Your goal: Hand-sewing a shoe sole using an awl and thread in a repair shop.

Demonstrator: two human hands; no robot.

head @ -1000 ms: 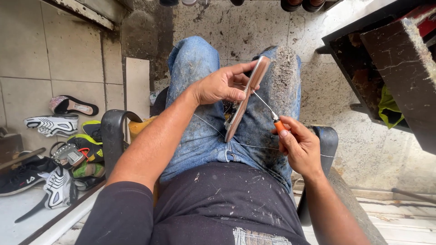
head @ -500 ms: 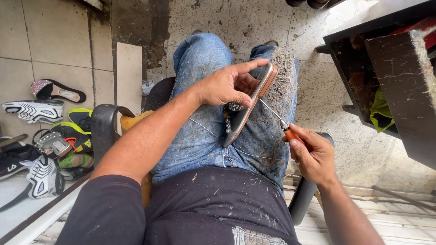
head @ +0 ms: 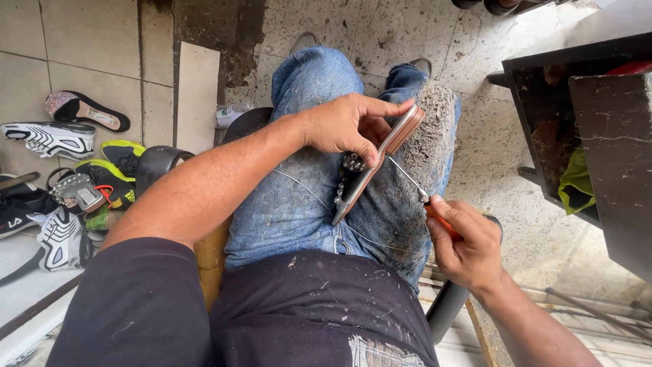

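My left hand grips a flat brown sandal on edge over my lap, its beaded strap hanging on the left side. My right hand holds a stitching awl with an orange handle; its thin metal shaft points up-left into the sandal's sole edge. A fine thread trails from the sandal across my blue jeans. A dusty pad covers my right knee beneath the sandal.
Several shoes lie on the tiled floor at left: a white sneaker, a dark sandal, a yellow-green shoe. A dark metal bench stands at right with a green cloth. I sit on a black chair.
The view has shifted slightly left. My right hand has drawn the awl down and right, away from the sandal, while my left hand keeps the sandal in place.
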